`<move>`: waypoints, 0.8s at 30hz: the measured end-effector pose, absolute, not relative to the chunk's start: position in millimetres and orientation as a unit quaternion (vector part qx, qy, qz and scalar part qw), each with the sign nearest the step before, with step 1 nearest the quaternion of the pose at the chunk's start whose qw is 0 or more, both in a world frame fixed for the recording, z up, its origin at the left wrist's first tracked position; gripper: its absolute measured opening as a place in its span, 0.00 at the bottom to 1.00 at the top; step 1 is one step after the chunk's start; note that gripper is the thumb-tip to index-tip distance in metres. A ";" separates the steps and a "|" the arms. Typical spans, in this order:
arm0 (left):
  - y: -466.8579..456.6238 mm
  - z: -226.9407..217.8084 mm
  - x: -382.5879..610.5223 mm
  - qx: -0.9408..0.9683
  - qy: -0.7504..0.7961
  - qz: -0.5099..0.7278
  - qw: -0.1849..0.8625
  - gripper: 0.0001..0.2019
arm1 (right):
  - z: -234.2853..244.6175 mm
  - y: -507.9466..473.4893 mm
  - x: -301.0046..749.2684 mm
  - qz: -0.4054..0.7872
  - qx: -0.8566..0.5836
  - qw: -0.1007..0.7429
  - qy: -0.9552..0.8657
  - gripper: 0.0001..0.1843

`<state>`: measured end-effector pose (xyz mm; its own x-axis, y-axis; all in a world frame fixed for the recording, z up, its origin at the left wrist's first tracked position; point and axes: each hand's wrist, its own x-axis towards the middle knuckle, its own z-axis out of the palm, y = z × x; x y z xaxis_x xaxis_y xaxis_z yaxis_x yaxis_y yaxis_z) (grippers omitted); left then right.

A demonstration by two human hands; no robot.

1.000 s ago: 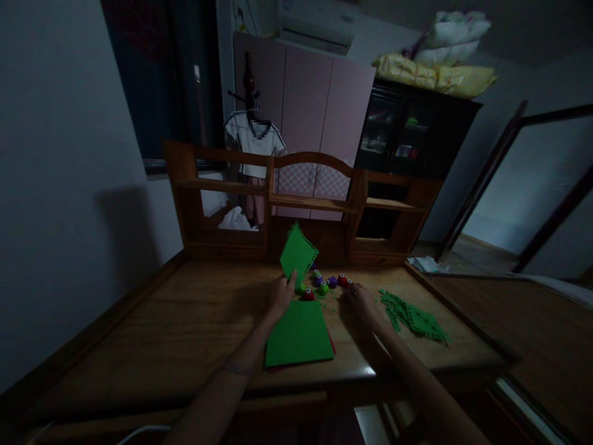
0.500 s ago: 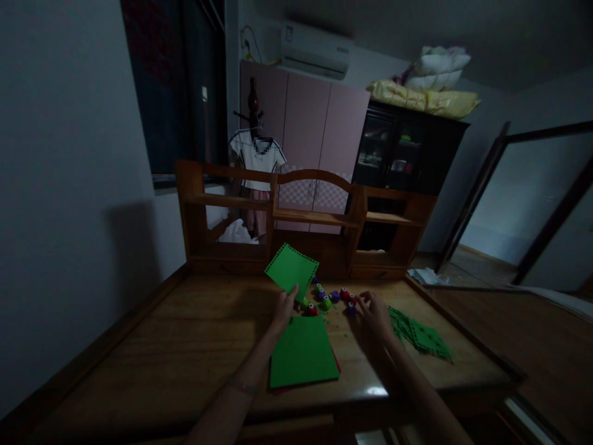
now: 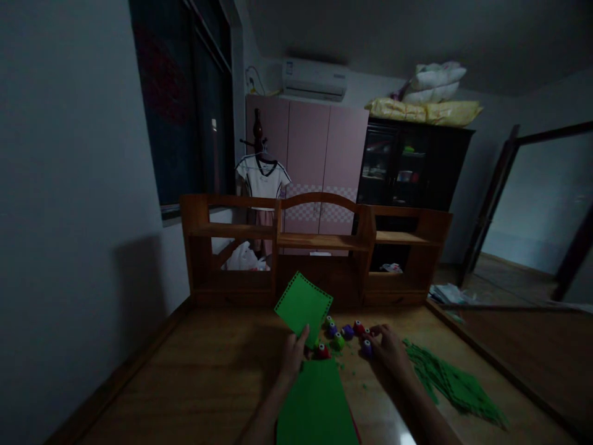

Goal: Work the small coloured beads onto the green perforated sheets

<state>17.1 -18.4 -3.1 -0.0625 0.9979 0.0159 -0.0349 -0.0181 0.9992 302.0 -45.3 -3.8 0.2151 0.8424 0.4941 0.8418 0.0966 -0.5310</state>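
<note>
My left hand (image 3: 293, 353) is closed on a green sheet (image 3: 303, 303), thumb on top, and holds it tilted above the table. A row of small punched holes runs along the sheet's upper edges. Below it lies a stack of green sheets (image 3: 317, 402) with a red edge showing. My right hand (image 3: 388, 346) has its fingers curled down on a small red craft punch (image 3: 367, 332), partly hidden by the fingertips. A purple punch (image 3: 367, 349) sits right beside it. Other punches stand between the hands: a red one (image 3: 323, 351), a green one (image 3: 339, 341) and several more.
Green paper scraps with cut-outs (image 3: 456, 380) lie to the right of my right arm. Tiny green bits are scattered near the punches. A wooden shelf unit (image 3: 319, 240) rises along the table's back edge, and a wall (image 3: 83, 247) stands at left.
The view has tilted up, so the table sits lower in the picture. My right hand's fingers have closed in on the red punch. My left hand still holds the green sheet.
</note>
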 end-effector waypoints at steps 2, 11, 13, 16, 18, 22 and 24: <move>-23.3 -1.7 19.4 0.485 0.514 0.514 0.486 0.28 | -7.4 -46.0 304.7 0.006 -0.671 0.400 -0.625 0.15; -37.5 2.3 29.2 0.530 0.580 0.425 0.450 0.28 | -17.8 -50.4 309.9 0.017 -0.679 0.371 -0.633 0.16; -37.1 -0.6 30.0 0.521 0.590 0.426 0.447 0.28 | -21.1 -48.6 312.1 0.025 -0.687 0.363 -0.629 0.16; -36.5 -3.9 29.9 0.521 0.586 0.432 0.445 0.28 | -25.0 -46.5 314.1 0.027 -0.694 0.359 -0.623 0.16; -36.7 -4.4 29.2 0.526 0.587 0.435 0.436 0.28 | -25.9 -46.2 313.8 0.030 -0.690 0.358 -0.628 0.15; -38.3 -1.7 26.9 0.530 0.588 0.435 0.428 0.27 | -23.3 -47.8 309.6 0.045 -0.689 0.351 -0.632 0.16; -39.2 0.7 25.3 0.547 0.586 0.434 0.412 0.27 | -20.5 -49.0 306.5 0.055 -0.692 0.349 -0.629 0.16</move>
